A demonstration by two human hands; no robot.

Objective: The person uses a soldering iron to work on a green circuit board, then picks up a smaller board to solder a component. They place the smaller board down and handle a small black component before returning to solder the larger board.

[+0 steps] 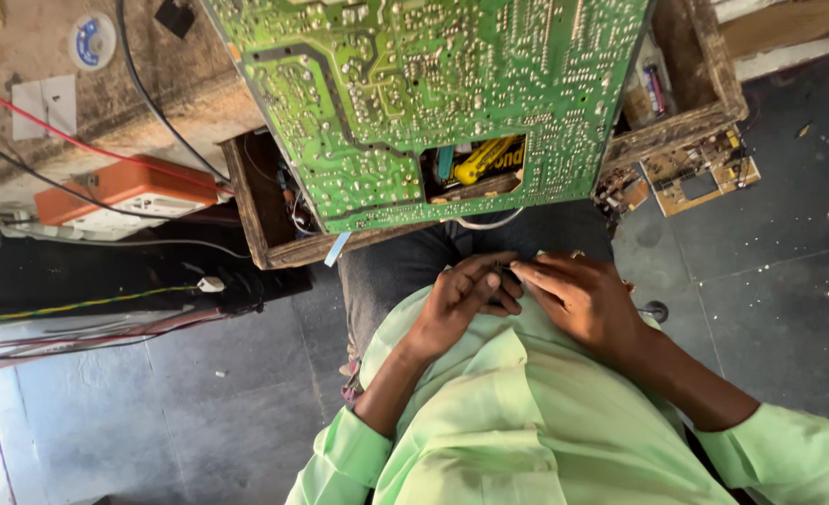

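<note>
Both hands meet right in the person's lap, just below the front edge of a wooden crate (288,251). The left hand (461,301) and right hand (578,297) have their fingertips pressed together around some small dark part (505,271), too tiny to say what it is. Pretty sure both are pinching it, but which fingers carry the grip is hard to tell.

A big green circuit board (414,84) lies solder side up across the crate, with a rectangular cutout where a yellow tube (482,159) with dark lettering peeks through from inside. A little pale blue strip (338,248) sticks out under the board's lower edge.

On the dusty desk at upper left there's a round white and blue disc (93,40), two small white square stickers (45,103), and an orange and white box (124,194) with black and red wires running over it. A smaller tan circuit board (699,173) sits on the dark floor to the right of the crate. Light green shirt sleeves (517,421) fill the bottom.
</note>
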